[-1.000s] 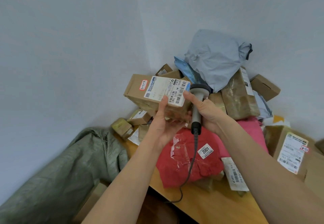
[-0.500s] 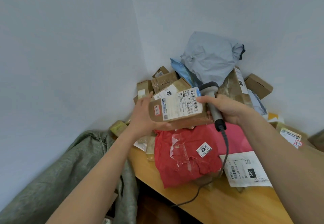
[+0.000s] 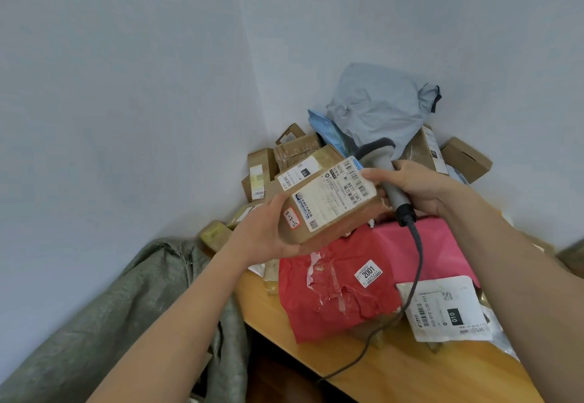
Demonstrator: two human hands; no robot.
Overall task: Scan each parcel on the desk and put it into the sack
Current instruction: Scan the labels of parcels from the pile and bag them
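At the far left the sack [image 3: 104, 314] slumps against the wall below the counter [image 3: 410, 368] edge — a coarse, grey-green woven cloth, limp and creased, set close, I judge, so a scanned parcel has only a short drop. The left hand [image 3: 265, 232] cups the near end of a cardboard box [image 3: 328, 200], its grip clamped on it with the thumb over the top edge and the fingers beneath; the box is held in the air above the counter, tilted so its white printed label faces up toward the reader. The box is stiff, brown and rectangular, its lower side scuffed and torn. The right hand [image 3: 420, 188] wraps the grey handle of the scanner [image 3: 387, 175], grip closed round it, one finger reaching onto the label's corner, likely to steady it. A dark cable hangs from the handle across a crinkled red bag [image 3: 331, 292] with peeling tape. Behind, more boxes and a puffy grey bag [image 3: 379, 109] pile into the corner — clearly much remains to scan.
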